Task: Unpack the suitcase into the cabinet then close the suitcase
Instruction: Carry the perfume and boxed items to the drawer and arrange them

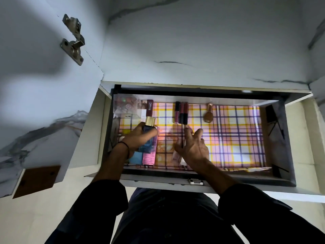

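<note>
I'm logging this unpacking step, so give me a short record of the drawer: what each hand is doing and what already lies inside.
left hand: grips blue bottle with gold cap
right hand: fingers spread over checked liner
drawer: pulled out
back row: three lip gloss tubes, brown nail polish
left side: pink box beside bottle

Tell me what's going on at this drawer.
A person is loading an open drawer lined with checked paper. The left hand grips a gold-capped blue bottle at the drawer's left end, over a pink box. The right hand is spread open above the paper's middle. Three lip gloss tubes and a nail polish bottle lie along the back. No suitcase is in view.
</note>
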The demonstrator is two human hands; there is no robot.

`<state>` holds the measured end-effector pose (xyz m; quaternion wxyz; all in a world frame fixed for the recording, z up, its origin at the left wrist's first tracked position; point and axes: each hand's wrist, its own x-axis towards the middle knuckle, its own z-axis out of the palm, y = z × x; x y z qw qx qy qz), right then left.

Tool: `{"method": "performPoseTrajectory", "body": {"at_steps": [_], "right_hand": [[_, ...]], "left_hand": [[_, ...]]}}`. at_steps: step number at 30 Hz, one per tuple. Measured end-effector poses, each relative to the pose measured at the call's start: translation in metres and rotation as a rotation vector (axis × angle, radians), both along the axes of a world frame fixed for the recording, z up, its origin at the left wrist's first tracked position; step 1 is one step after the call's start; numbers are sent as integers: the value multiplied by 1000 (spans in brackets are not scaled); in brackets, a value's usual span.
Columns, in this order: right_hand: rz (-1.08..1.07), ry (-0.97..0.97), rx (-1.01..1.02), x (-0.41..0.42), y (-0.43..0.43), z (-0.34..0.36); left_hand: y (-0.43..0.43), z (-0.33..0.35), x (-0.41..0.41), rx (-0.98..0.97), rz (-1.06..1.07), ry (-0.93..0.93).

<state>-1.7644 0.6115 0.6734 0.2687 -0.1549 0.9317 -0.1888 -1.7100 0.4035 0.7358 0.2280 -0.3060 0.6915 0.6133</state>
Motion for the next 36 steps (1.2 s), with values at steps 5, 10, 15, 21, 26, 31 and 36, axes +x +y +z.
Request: {"method": "performPoseTrajectory", "body": {"at_steps": [5, 10, 15, 21, 26, 31, 36], "right_hand": [[-57, -77, 86, -6, 14, -6], [-71, -118, 58, -19, 41, -10], [-32, -116, -1, -24, 56, -11], [13, -128, -66, -28, 62, -13], [-10, -147, -93, -30, 65, -15], [-25, -157, -87, -29, 66, -16], [-11, -152, -60, -28, 64, -12]], "left_hand": [[43, -20, -23, -304, -255, -103], [86, -31, -27, -745, -370, -195], [99, -37, -25, -887, -450, -161], [98, -41, -20, -874, -473, -180], [88, -41, -14, -869, -596, -204], [81, -37, -7, -864, -673, -224], [57, -33, -3, -832, -508, 4]]}}
